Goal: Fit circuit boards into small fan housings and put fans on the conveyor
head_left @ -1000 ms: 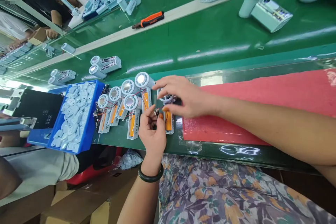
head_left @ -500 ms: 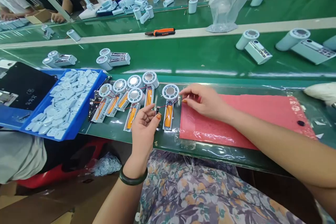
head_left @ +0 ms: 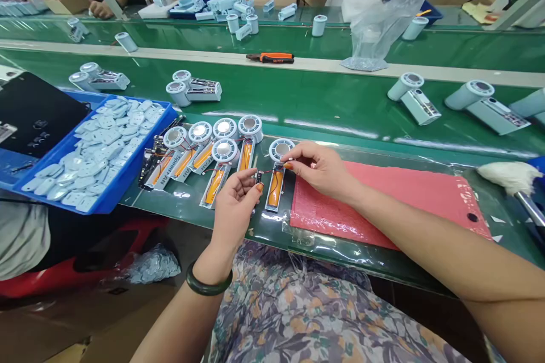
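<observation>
My left hand [head_left: 236, 204] pinches a small dark circuit board [head_left: 258, 177] joined by thin wires to a fan assembly [head_left: 277, 173], a white round fan head on a strip with an orange battery. My right hand [head_left: 320, 168] pinches at the wires beside that fan head. The assembly lies on the bench between a row of several like assemblies [head_left: 204, 153] and a red mat [head_left: 383, 198].
A blue tray [head_left: 123, 181] of pale plastic parts sits to the left. Finished pale fan units [head_left: 193, 88] and orange-handled pliers [head_left: 272, 58] lie on the green conveyor belt [head_left: 323, 96]. A brush [head_left: 511, 178] lies at far right. Other people work across the belt.
The view has swung up and right. My right hand drew back from covering the fan head to pinching beside it. My left hand keeps hold of the small board.
</observation>
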`<action>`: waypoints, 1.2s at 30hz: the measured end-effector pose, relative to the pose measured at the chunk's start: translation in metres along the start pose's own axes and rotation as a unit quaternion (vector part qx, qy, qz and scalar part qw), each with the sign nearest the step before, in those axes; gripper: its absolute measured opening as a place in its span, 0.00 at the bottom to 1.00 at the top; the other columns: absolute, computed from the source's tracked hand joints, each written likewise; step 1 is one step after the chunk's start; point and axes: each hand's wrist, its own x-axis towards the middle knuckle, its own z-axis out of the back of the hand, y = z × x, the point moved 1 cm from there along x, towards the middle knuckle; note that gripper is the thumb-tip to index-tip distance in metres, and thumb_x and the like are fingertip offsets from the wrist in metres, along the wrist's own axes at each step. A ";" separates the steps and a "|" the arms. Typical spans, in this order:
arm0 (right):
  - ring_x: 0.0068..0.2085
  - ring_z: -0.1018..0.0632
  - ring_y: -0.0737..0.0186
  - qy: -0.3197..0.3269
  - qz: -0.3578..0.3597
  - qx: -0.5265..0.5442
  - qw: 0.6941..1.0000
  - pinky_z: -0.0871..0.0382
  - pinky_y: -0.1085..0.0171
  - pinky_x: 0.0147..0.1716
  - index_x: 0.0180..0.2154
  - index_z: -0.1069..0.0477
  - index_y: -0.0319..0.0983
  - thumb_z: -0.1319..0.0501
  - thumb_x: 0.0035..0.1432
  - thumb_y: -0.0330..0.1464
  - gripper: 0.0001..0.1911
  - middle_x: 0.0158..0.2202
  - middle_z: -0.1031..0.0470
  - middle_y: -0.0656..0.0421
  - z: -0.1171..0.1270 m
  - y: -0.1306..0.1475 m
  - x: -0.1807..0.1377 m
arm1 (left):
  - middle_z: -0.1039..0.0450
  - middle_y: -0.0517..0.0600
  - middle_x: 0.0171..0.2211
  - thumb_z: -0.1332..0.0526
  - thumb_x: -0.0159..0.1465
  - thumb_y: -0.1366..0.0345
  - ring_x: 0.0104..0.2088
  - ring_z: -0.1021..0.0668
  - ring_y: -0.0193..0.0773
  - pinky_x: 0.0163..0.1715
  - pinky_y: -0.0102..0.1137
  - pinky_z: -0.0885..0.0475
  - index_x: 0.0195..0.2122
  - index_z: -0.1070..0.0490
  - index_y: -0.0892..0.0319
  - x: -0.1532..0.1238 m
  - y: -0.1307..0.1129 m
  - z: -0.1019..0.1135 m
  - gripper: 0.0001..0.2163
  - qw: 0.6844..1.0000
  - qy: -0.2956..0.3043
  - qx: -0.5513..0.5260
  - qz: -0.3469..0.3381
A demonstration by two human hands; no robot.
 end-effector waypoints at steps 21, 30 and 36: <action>0.40 0.21 0.62 0.066 0.009 -0.151 0.986 0.36 0.65 0.36 0.41 0.20 0.41 0.40 0.67 0.29 0.09 0.39 0.20 0.58 -0.009 0.018 0.009 | 0.17 0.52 0.40 0.25 0.57 0.58 0.39 0.16 0.39 0.37 0.31 0.18 0.49 0.19 0.55 -0.001 0.006 -0.006 0.19 0.999 -0.018 -0.006 -0.029; 0.41 0.23 0.59 0.098 -0.005 -0.255 0.962 0.40 0.63 0.34 0.46 0.20 0.41 0.42 0.68 0.30 0.12 0.42 0.21 0.55 -0.010 0.024 0.011 | 0.17 0.51 0.40 0.27 0.60 0.58 0.37 0.17 0.35 0.38 0.27 0.18 0.50 0.19 0.53 0.001 0.010 -0.015 0.16 0.997 -0.023 0.012 -0.074; 0.40 0.24 0.59 0.103 0.001 -0.267 0.958 0.41 0.63 0.33 0.43 0.21 0.40 0.43 0.67 0.30 0.11 0.42 0.21 0.55 -0.009 0.023 0.011 | 0.17 0.49 0.40 0.27 0.61 0.60 0.37 0.18 0.31 0.37 0.22 0.20 0.49 0.18 0.51 0.000 0.012 -0.015 0.15 0.994 -0.039 0.014 -0.101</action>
